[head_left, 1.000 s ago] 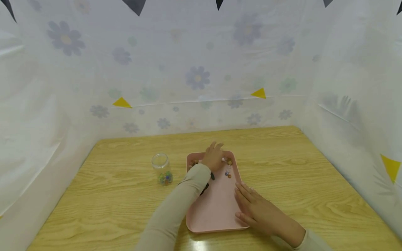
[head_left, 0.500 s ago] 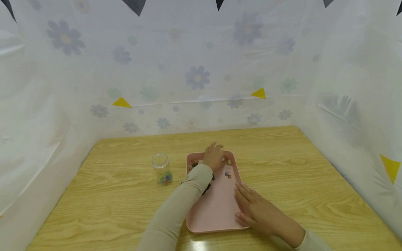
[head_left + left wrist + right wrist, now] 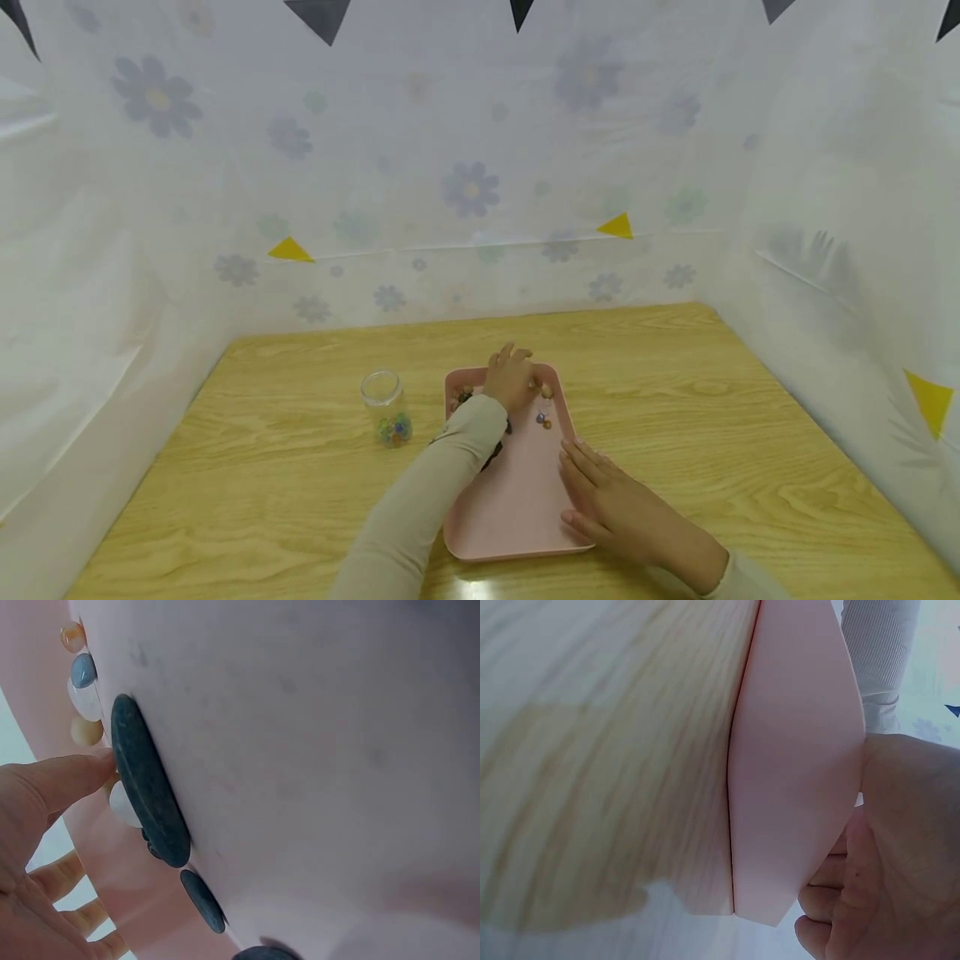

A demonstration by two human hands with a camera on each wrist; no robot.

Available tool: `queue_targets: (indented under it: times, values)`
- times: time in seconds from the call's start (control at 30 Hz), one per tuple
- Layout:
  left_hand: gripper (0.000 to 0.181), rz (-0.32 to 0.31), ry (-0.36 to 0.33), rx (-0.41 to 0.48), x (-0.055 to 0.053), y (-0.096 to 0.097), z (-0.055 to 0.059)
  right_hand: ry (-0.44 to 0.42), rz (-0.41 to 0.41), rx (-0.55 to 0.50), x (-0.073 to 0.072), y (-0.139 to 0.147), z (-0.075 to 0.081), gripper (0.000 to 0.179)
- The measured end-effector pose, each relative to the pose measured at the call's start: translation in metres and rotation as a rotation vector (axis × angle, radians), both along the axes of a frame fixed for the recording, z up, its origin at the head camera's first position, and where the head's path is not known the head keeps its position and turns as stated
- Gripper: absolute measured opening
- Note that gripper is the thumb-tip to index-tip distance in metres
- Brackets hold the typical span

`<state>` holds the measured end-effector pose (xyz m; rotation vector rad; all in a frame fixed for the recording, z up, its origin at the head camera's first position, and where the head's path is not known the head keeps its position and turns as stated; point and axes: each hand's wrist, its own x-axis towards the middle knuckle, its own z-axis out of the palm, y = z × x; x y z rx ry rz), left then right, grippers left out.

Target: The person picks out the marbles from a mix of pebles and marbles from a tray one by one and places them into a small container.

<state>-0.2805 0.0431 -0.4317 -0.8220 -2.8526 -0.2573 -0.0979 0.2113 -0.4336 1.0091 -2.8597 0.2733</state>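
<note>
My left hand (image 3: 510, 380) reaches over the far end of a pink tray (image 3: 517, 508). In the left wrist view one fingertip touches among the stones beside a long dark stone (image 3: 150, 780), while other fingers spread beyond the rim. Whether anything is pinched there is hidden. A blue marble (image 3: 84, 670), an orange marble (image 3: 73, 636) and a tan pebble (image 3: 87, 731) lie along that side, with white stones among them. With its fingers extended, my right hand (image 3: 618, 508) rests on the tray's right rim.
A clear glass jar (image 3: 382, 390) stands without a lid left of the tray, with several coloured marbles (image 3: 395, 429) at its bottom. Brown stones (image 3: 459, 395) sit in the tray's far left corner. White flowered curtains surround the wooden table (image 3: 300, 483).
My left hand has shifted very slightly to the right, staying at the tray's far end. The right hand, tray and jar have kept their places; the head view tilted a little.
</note>
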Motion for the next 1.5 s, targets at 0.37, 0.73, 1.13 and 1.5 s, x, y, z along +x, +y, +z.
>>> queue_targets:
  times: [0.37, 0.73, 1.13, 1.5]
  values:
    - [0.011, -0.004, 0.022, -0.017, 0.002, -0.001, 0.008, -0.006, 0.009, 0.006, -0.002, -0.001, 0.001, 0.066]
    - [0.011, -0.094, 0.125, 0.014, 0.013, -0.016, 0.055, 0.043, 0.007, 0.014, -0.003, 0.004, 0.001, 0.063]
    - [0.012, -0.133, 0.239, 0.132, 0.050, -0.075, 0.099, 0.052, 0.003, 0.010, -0.002, 0.004, 0.000, 0.064]
    - [0.015, -0.007, 0.386, 0.196, 0.072, -0.170, 0.100, 0.024, -0.005, 0.021, 0.000, 0.002, 0.000, 0.066]
